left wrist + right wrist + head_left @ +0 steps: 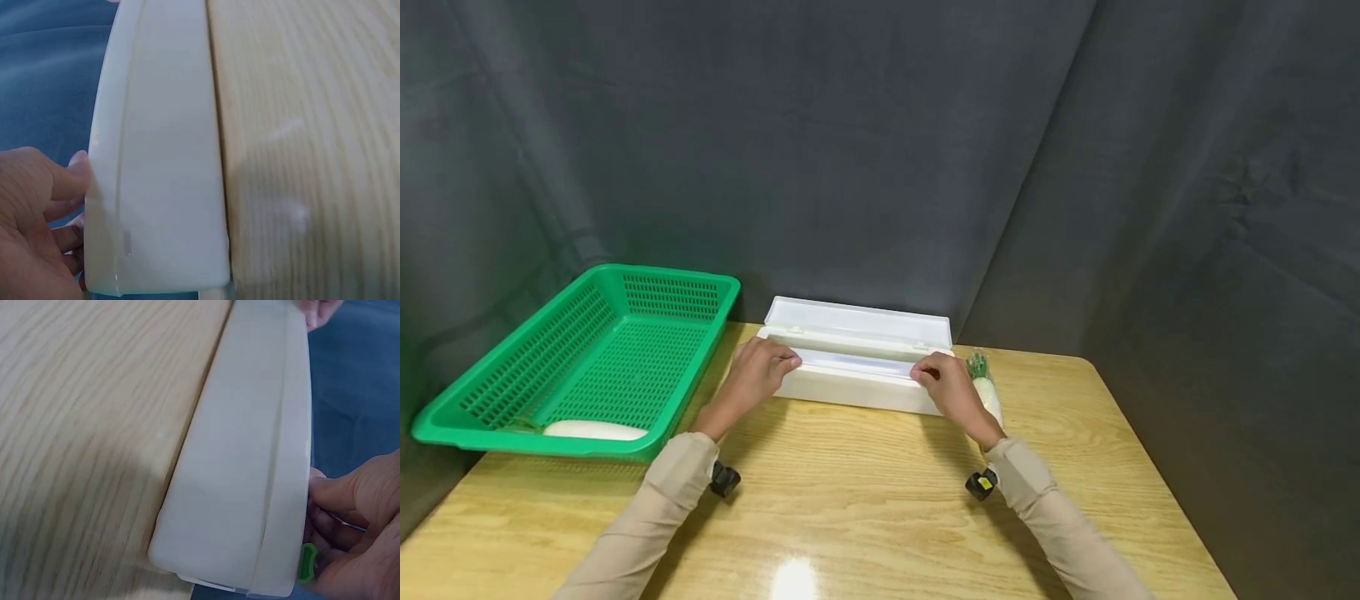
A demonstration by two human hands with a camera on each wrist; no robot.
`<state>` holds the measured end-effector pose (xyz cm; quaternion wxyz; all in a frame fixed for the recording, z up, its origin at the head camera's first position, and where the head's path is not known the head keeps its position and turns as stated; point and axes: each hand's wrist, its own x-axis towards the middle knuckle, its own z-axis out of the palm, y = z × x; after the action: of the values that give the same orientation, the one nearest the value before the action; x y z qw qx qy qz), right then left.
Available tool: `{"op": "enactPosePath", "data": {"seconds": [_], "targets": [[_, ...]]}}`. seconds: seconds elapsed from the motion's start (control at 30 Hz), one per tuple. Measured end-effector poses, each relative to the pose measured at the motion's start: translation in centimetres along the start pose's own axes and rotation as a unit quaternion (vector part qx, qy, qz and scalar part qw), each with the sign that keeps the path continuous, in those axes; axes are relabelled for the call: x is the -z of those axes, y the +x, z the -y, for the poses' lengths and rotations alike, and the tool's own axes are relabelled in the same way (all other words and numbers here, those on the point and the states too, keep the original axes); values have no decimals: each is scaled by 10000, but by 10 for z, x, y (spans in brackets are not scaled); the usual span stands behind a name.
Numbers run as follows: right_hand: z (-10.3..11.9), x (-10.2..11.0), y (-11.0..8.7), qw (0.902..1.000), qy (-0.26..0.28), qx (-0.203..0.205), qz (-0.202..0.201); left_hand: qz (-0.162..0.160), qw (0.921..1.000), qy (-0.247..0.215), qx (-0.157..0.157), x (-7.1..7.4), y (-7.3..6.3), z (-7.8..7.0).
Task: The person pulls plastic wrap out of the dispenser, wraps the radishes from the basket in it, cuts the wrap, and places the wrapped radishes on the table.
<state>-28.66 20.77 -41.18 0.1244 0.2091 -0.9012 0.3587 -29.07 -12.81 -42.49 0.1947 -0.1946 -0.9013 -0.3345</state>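
Observation:
A long white dispenser box lies on the table with its lid tipped back. Across its opening stretches a shiny, see-through strip that looks like plastic wrap. At the box's left end, my left hand pinches the strip between thumb and fingers. My right hand does the same near the right end. The right wrist view shows a small green piece beside the right fingers, at the box's edge. Both wrist views have the fingertips partly hidden behind the box wall.
On the left stands a green plastic basket with a white radish in its near end. Another white radish with green tops lies right of the box, partly behind the right hand. Dark curtains hang behind the wooden table.

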Motion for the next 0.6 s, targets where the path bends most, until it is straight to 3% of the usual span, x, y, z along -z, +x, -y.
{"op": "enactPosePath", "data": {"seconds": [0.13,0.27,0.47,0.6], "targets": [[0,-4,0,9996,-159,-64,-204,110,9994,-244,231,2,4,-3],[-1,-9,0,9987,-343,152,-349,81,9986,-355,384,3,7,-6],[-2,-14,-1,9967,-554,414,-431,1,9988,-216,436,3,9,-7],[-2,-15,-1,9959,-588,456,-506,-87,9995,-99,300,2,9,-6]]}}
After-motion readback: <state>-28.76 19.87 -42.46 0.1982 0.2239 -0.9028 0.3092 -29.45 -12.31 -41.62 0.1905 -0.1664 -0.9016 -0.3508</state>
